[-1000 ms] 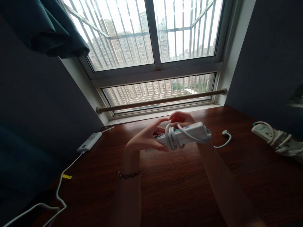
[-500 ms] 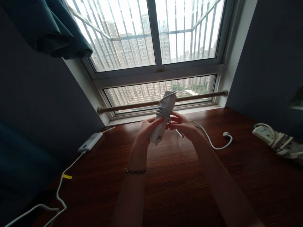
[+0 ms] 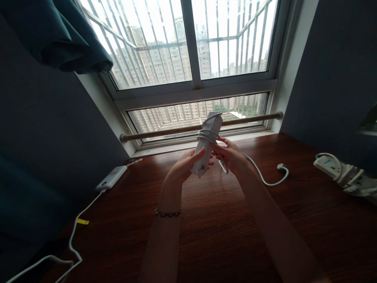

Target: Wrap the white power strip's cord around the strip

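White power strip (image 3: 207, 142) held upright above the wooden surface (image 3: 224, 236); left hand (image 3: 185, 167) closed round its lower end to steady it, right hand (image 3: 231, 157) pinching the cord (image 3: 262, 177), coils already wrapping its middle.

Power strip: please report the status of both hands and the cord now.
Left hand grips power strip, upright. Right hand holds cord, coils around strip. Plug lies on desk.
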Tool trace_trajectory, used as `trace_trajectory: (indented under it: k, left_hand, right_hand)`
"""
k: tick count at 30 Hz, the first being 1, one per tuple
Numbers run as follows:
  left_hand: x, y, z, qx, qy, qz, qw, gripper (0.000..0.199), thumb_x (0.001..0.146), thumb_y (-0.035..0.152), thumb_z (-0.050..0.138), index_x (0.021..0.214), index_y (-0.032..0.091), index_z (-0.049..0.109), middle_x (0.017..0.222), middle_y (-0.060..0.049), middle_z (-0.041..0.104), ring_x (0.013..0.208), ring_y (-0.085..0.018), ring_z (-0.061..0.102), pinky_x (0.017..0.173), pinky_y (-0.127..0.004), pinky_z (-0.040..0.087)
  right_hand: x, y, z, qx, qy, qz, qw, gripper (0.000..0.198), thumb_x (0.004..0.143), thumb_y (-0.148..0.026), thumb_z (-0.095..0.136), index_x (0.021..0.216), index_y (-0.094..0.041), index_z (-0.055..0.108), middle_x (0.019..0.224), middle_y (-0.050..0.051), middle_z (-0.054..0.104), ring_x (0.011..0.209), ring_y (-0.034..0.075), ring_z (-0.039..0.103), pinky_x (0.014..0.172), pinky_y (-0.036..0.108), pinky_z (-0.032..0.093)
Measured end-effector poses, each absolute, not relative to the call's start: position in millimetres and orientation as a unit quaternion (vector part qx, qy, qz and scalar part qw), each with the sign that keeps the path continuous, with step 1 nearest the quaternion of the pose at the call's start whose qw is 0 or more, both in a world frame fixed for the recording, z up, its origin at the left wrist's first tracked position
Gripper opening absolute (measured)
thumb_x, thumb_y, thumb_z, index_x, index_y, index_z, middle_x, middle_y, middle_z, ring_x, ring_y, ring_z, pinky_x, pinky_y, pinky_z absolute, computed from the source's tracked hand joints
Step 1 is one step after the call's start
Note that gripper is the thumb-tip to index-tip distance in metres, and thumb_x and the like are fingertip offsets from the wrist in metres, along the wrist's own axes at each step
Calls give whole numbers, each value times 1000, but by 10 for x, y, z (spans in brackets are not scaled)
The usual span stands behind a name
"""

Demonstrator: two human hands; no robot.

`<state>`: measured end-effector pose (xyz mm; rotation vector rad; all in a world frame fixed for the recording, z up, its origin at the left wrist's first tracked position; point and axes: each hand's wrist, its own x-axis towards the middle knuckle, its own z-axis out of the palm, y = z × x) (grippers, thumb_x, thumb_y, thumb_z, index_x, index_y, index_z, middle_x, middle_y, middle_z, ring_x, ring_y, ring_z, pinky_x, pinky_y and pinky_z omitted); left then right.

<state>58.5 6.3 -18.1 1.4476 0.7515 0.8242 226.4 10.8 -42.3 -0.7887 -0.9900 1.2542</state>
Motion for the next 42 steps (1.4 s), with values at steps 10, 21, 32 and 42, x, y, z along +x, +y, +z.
trace_trajectory:
  k: [10,21,32,42]
  left_hand:
    - [542,50,-107,641,437,412,478,50,64,57,67,81,10,64,62,-6,65,52,-16,59,49,-25,44]
    - [566,45,-147,702,609,368,29,56,64,72,56,92,25,66,74,-3,67,75,-25,61,60,-29,37]
    - [760,4,-250,671,641,311,-204,49,70,40,66,114,20,54,99,-8,60,91,-28,56,72,-35,42]
    - [513,-27,-141,712,631,244,-191,57,66,30,71,120,21,53,103,-8,58,92,-28,53,78,-36,44]
  right_hand:
    - [2325,144,-479,-416,-582,483,505,78,59,-39,82,120,-17,39,76,2,66,59,14,61,52,22,45]
    - [2485,215,-600,-528,-708,290,369,16,69,-9,62,81,-16,54,51,-5,53,46,13,56,46,21,40]
    - [2273,-37,-405,-536,-739,32,407,34,74,-9,47,107,-15,42,70,3,60,65,20,58,61,26,37]
    - [2065,-106,-400,-493,-749,102,431,31,74,-9,49,101,-18,38,65,2,61,58,19,58,57,26,39]
